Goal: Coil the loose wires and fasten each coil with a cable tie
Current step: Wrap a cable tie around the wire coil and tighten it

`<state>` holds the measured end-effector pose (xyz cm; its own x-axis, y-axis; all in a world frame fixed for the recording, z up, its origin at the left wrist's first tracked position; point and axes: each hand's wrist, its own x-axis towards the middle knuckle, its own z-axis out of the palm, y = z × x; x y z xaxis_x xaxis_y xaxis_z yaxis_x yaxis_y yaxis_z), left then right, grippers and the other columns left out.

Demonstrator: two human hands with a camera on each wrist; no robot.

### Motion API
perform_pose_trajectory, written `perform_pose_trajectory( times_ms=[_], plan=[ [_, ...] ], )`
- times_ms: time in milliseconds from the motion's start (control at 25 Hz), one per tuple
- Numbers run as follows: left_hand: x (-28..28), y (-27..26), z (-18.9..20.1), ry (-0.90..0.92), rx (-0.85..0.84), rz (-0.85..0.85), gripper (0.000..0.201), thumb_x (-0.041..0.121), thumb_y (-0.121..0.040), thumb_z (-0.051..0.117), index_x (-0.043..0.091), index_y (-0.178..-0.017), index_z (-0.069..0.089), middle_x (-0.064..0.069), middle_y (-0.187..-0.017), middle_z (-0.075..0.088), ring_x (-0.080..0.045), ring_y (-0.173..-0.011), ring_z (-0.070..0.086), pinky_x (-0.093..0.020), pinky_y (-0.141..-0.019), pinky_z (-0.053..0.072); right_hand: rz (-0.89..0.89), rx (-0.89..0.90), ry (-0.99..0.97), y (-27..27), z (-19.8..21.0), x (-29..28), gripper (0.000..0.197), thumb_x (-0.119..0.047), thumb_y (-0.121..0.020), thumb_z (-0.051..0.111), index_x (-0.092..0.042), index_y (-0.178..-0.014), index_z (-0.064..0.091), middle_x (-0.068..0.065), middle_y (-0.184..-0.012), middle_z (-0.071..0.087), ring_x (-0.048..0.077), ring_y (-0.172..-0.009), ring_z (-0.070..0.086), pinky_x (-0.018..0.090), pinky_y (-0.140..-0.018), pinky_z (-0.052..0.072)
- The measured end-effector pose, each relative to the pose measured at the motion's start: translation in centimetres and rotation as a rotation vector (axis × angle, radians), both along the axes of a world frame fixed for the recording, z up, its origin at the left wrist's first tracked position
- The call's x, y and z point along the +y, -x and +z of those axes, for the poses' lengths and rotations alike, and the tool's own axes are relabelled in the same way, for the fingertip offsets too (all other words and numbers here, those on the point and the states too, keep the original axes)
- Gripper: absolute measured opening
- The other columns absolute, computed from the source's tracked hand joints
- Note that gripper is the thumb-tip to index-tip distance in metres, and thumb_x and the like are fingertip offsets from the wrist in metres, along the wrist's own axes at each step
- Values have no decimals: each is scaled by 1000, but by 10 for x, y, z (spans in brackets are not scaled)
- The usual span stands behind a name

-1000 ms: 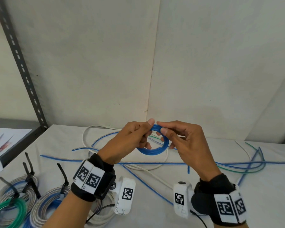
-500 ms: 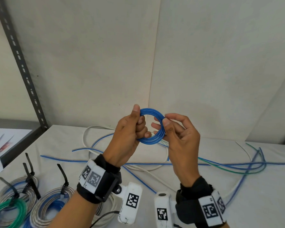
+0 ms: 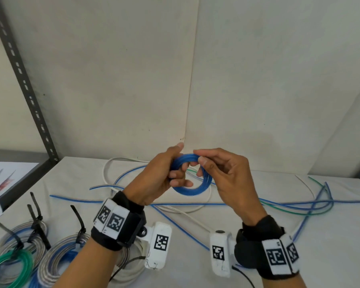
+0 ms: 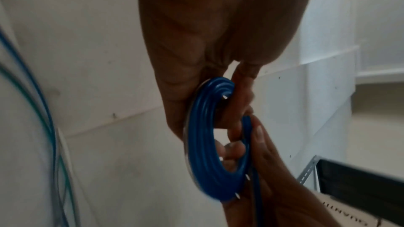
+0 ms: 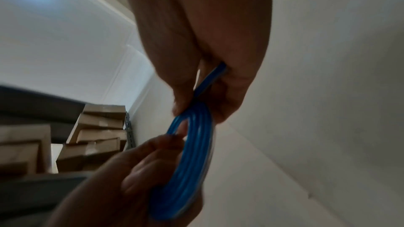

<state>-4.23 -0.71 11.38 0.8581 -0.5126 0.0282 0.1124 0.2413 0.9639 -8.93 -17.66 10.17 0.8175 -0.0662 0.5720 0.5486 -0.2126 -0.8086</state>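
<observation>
I have the blue coil (image 3: 192,181) up off the tabletop (image 3: 258,256), at the centre of the head view, between both hands. My left hand (image 3: 154,179) has its grip curled round the coil's left side, thumb over the top of the turns and fingers hooked through the opening; the left wrist view shows the stacked turns (image 4: 205,144) pressed against the palm. My right hand (image 3: 227,179) pinches the strand at the coil's upper right between thumb and forefinger, the other fingers loosely bent. In the right wrist view the strand (image 5: 211,78) runs out of that pinch into the loop.

I judge this wire light, smooth-jacketed and springy: thin enough to bend, stiff enough to want to unwind. So the hold belongs across all the turns at once, where my left grip sits, not on a single strand. The jacket looks slick, so turns could slide apart if I ease off.

Both wrists are raised and angled inward, palms roughly facing each other. Tied coils (image 3: 56,252) lie at lower left; loose wires (image 3: 299,206) sprawl at centre and right.
</observation>
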Motion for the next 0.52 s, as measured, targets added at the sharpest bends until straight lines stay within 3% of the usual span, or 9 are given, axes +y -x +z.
perform_pose_trajectory(
  times_ms=[120,200,280,400,520],
  plan=[
    [-4,3,0,-43,-76,50,47,40,-107,38,13,-68,43,3,-56,19,-12,-47,20,-30,-59,44,-16,-3,65,0,0,-3,19,-12,-98,63,-17,-113,74,-2,-96,78,16,-77,73,27,-77,58],
    [-5,2,1,49,-67,114,47,39,-108,38,15,-68,40,1,-60,14,-12,-48,19,-27,-55,40,-56,-18,-19,-1,-1,3,19,-13,-101,59,-14,-115,71,-1,-98,78,17,-85,76,28,-80,60],
    [-3,0,3,142,-46,159,46,38,-108,36,15,-69,38,1,-61,12,-11,-47,18,-26,-53,37,-71,-17,-173,-2,-3,11,11,-10,-101,58,-5,-108,65,7,-91,79,22,-83,77,30,-76,61],
    [1,-1,6,211,-34,218,46,39,-109,34,15,-70,38,3,-59,15,-10,-45,19,-25,-53,37,-81,-24,-281,-3,-9,20,8,-7,-99,62,1,-100,63,13,-89,77,27,-84,77,30,-72,61],
    [-1,1,5,271,-13,257,47,39,-109,34,14,-70,39,-1,-63,10,-10,-45,19,-24,-51,40,-54,-12,-299,-4,-11,26,13,-4,-92,69,-3,-105,67,11,-95,78,27,-87,77,34,-78,62]
  ],
)
